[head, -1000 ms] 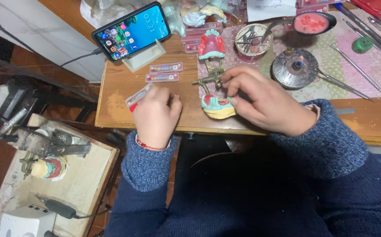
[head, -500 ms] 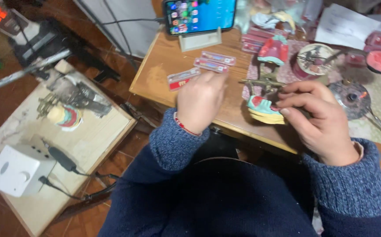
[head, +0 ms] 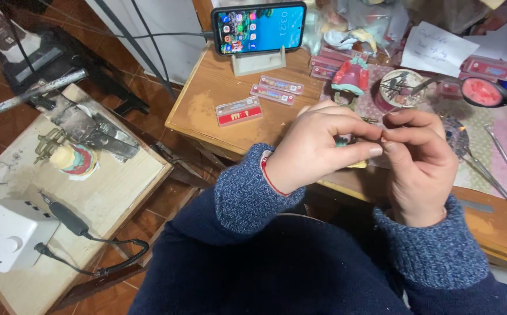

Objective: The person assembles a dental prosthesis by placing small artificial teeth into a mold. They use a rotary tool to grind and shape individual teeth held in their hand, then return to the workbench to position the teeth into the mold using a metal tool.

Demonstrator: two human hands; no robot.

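My left hand (head: 317, 146) and my right hand (head: 422, 163) are raised together over the front edge of the wooden table (head: 218, 93). Thumb and forefinger of each hand are pinched, and the fingertips meet. Whatever lies between them is too small to make out. A teal and yellow dental cast (head: 355, 165) shows only as slivers behind my left hand. Left of my hands, a clear tooth-strip case with a red label (head: 239, 111) lies on the table.
A phone on a stand (head: 259, 28) is at the back, with two more strip cases (head: 276, 90) before it. A pink and teal dental model (head: 352, 76), tool dish (head: 402, 87), red wax dish (head: 480, 92) and metal picks (head: 492, 169) are right. A low bench (head: 119, 192) holds a white box (head: 2, 233).
My view swung left and lifted. The left hand let go of the red-labelled case, which now lies on the table. Both hands rose and came together fingertip to fingertip.
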